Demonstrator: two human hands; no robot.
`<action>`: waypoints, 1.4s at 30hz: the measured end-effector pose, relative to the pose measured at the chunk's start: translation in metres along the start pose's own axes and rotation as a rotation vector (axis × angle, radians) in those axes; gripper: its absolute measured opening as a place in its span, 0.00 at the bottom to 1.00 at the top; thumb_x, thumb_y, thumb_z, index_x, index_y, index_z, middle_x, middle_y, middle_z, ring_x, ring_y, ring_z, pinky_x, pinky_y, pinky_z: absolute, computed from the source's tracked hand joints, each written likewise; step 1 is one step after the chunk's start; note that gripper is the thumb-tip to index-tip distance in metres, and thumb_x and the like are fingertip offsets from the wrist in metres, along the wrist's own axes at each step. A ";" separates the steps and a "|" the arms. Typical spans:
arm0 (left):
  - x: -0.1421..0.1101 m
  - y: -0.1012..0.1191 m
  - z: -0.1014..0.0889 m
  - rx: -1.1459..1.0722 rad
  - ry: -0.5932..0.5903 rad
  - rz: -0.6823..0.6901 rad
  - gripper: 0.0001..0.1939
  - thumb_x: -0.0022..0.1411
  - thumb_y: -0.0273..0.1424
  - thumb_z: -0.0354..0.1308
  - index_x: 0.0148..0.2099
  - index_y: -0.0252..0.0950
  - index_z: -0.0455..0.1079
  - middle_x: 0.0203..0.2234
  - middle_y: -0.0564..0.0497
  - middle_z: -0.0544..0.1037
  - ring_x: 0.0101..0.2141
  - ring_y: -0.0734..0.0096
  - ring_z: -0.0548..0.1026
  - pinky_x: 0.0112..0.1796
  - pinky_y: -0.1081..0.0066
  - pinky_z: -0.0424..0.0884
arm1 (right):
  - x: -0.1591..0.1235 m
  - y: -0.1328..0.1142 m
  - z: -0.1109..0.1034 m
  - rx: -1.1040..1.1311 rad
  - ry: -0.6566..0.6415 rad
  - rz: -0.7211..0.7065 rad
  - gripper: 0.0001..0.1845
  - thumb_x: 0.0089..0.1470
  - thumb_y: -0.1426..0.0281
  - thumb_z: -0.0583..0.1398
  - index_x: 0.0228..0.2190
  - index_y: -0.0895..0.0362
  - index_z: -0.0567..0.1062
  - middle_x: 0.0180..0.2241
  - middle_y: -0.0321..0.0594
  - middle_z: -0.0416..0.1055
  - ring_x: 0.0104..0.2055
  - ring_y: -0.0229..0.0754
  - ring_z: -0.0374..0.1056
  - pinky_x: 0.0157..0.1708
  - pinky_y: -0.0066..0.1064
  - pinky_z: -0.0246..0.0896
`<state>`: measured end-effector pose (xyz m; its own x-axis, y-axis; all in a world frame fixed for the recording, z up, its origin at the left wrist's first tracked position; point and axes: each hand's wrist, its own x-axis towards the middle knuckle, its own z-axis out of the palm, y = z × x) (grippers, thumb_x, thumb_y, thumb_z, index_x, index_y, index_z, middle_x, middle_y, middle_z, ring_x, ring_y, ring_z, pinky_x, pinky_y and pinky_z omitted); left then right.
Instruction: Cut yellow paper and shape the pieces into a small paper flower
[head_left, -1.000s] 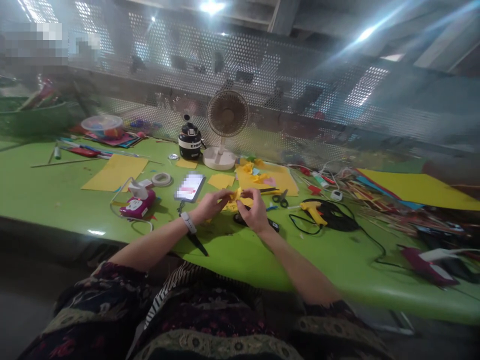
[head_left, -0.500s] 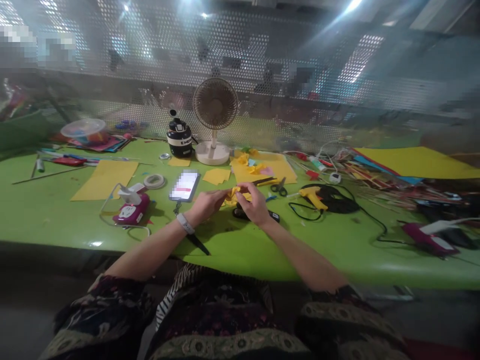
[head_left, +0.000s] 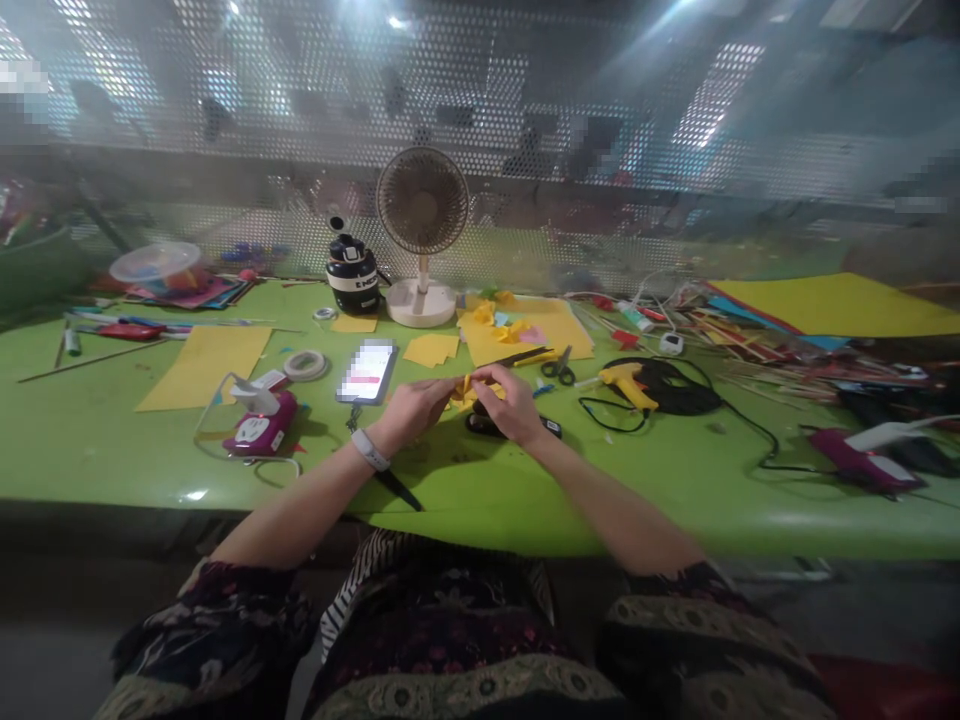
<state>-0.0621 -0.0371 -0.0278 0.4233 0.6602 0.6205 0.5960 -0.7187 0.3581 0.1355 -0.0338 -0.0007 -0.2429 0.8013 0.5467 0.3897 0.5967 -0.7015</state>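
My left hand point(head_left: 414, 408) and my right hand point(head_left: 511, 404) meet over the green table point(head_left: 525, 490), both pinching a small crumpled piece of yellow paper point(head_left: 470, 389) between their fingertips. A white band sits on my left wrist. Just beyond my right hand lies a black object point(head_left: 487, 426) on the table. A phone point(head_left: 367, 371) lies to the left of my hands, its screen lit.
A small fan point(head_left: 422, 230) and a black jar point(head_left: 352, 280) stand at the back. Yellow sheets point(head_left: 202, 365), a tape roll point(head_left: 304, 364), scissors point(head_left: 559, 368), a yellow glue gun point(head_left: 628, 386) with black cable, a pink device point(head_left: 261, 428) and sticks at right lie around.
The view has tilted down slightly and shifted. My hands stay together on the yellow paper, with only small finger movements.
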 end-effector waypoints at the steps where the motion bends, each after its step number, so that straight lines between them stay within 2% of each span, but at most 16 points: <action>1: 0.000 0.000 0.000 0.006 0.000 0.011 0.16 0.70 0.30 0.50 0.55 0.34 0.72 0.40 0.41 0.83 0.35 0.66 0.82 0.35 0.71 0.75 | 0.000 0.000 0.000 0.002 0.002 0.001 0.10 0.56 0.63 0.57 0.31 0.55 0.74 0.33 0.41 0.77 0.36 0.44 0.72 0.40 0.35 0.68; 10: 0.000 -0.001 0.001 0.077 0.072 0.152 0.14 0.71 0.29 0.50 0.53 0.31 0.71 0.36 0.43 0.83 0.30 0.69 0.81 0.29 0.74 0.74 | 0.000 0.000 0.001 0.002 0.008 -0.002 0.09 0.56 0.62 0.58 0.30 0.55 0.74 0.32 0.40 0.77 0.35 0.44 0.72 0.38 0.34 0.67; 17: 0.000 -0.001 0.001 0.089 0.064 0.150 0.14 0.71 0.28 0.49 0.54 0.32 0.71 0.37 0.43 0.83 0.32 0.69 0.82 0.31 0.74 0.75 | 0.000 0.000 0.000 -0.013 0.003 -0.006 0.09 0.56 0.63 0.58 0.29 0.54 0.74 0.31 0.40 0.77 0.34 0.43 0.72 0.37 0.34 0.68; 27: 0.000 0.000 0.001 0.071 0.057 0.146 0.14 0.71 0.29 0.49 0.51 0.32 0.73 0.33 0.44 0.83 0.27 0.71 0.80 0.26 0.75 0.71 | -0.001 0.001 0.001 -0.008 0.007 -0.026 0.08 0.55 0.63 0.59 0.29 0.55 0.74 0.30 0.40 0.77 0.32 0.42 0.72 0.35 0.33 0.68; 42: 0.000 0.000 0.000 0.073 0.022 0.148 0.14 0.71 0.29 0.48 0.52 0.33 0.71 0.37 0.43 0.83 0.31 0.69 0.82 0.30 0.73 0.75 | 0.000 0.001 0.000 -0.004 -0.017 0.016 0.11 0.56 0.61 0.58 0.29 0.55 0.74 0.30 0.39 0.76 0.33 0.43 0.71 0.36 0.33 0.66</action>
<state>-0.0624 -0.0371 -0.0284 0.4956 0.5427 0.6781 0.5768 -0.7894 0.2102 0.1359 -0.0336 -0.0016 -0.2515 0.8117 0.5272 0.3974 0.5833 -0.7084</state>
